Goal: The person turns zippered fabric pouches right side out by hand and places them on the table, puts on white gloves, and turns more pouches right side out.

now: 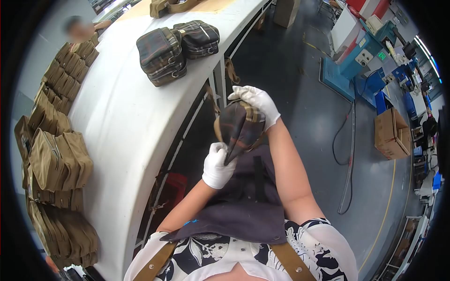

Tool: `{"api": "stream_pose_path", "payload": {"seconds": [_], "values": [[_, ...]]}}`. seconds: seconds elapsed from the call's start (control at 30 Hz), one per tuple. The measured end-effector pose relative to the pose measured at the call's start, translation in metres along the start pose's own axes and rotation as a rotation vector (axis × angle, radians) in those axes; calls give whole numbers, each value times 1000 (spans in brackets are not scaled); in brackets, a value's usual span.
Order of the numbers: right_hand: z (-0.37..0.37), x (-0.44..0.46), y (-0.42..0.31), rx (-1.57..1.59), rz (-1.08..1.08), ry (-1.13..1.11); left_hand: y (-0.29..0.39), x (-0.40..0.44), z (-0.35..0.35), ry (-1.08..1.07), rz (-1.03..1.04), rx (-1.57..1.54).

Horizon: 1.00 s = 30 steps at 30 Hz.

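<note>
Between my two white-gloved hands is a dark plaid bag (pixel 240 124) with tan edging, held in front of my apron and off the table. My left hand (pixel 218 165) is closed on the bag's lower left edge. Around the bag's top and right side wraps my right hand (pixel 259 104), its fingers bent over the upper end. Up on the white table stand two finished-looking plaid bags, one in front (pixel 161 56) and one behind it (pixel 200 39), both with metal rings on their sides.
Stacks of tan bags (pixel 61 159) line the table's (pixel 110 140) left side. More tan pieces (pixel 171 6) lie at its far end, near another person (pixel 80 30). On the floor to the right are a blue machine (pixel 349 65), a cardboard box (pixel 393 135) and a cable (pixel 350 159).
</note>
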State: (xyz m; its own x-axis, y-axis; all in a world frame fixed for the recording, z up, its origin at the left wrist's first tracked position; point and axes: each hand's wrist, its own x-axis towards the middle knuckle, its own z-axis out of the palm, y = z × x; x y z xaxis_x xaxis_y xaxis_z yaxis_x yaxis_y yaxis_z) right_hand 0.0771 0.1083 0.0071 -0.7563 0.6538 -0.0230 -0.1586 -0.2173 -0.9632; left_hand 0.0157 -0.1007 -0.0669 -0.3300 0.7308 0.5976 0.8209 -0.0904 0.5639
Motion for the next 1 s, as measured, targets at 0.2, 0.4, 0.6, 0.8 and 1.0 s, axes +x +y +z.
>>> {"api": "stream_pose_path", "payload": {"seconds": [0.2,0.4,0.6,0.8,1.0], "values": [[23,-5,-35,23,24,8,11,7,-22,-29,94,-58],[-1,21,10,240,-113,-201,12,11,-5,15,-23,-45],[19,12,-13,-63,-7,-60,3,4,8,-59,-47,-83],[13,17,9,225,-75,-103,10,1,8,-131,-101,-84],[11,12,10,175,-55,9,16,7,-8,-145,-137,-164]]}}
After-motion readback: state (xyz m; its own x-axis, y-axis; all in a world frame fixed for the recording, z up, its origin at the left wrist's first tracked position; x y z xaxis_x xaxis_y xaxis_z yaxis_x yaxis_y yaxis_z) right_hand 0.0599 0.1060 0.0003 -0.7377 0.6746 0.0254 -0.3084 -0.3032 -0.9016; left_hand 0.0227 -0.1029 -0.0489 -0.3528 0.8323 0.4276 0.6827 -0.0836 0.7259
